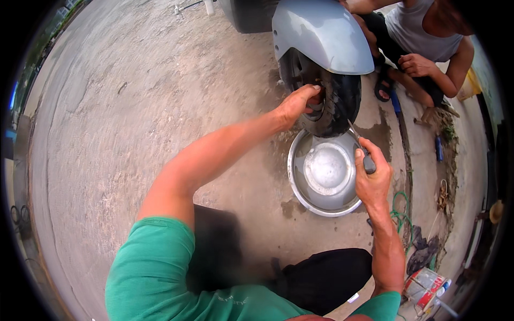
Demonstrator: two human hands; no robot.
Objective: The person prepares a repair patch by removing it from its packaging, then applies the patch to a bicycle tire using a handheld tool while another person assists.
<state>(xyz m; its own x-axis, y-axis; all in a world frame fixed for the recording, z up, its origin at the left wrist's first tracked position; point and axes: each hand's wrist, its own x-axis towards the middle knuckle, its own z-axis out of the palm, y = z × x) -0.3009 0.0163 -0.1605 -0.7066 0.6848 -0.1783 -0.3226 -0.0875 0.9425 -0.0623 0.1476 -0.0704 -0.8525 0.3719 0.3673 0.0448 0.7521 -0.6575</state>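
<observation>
A scooter's front wheel with a black tyre (344, 101) sits under a silver fender (324, 35). My left hand (300, 104) reaches into the wheel's left side, fingers curled at the hub and rim; what they grip is hidden. Below and right of the tyre, my right hand (373, 174) is closed round the dark handle of a thin metal tool (353, 128), whose shaft points up to the tyre's lower right. A round metal basin (297, 182) with some liquid in it stands under the wheel.
Another person (423, 37) squats at upper right, one hand near the fender. Along the right lie blue-handled tools (439, 148), a green hose (399, 214), dark rags (423, 251) and a red-and-white can (423, 286). A yellow container (470, 83) stands behind that person.
</observation>
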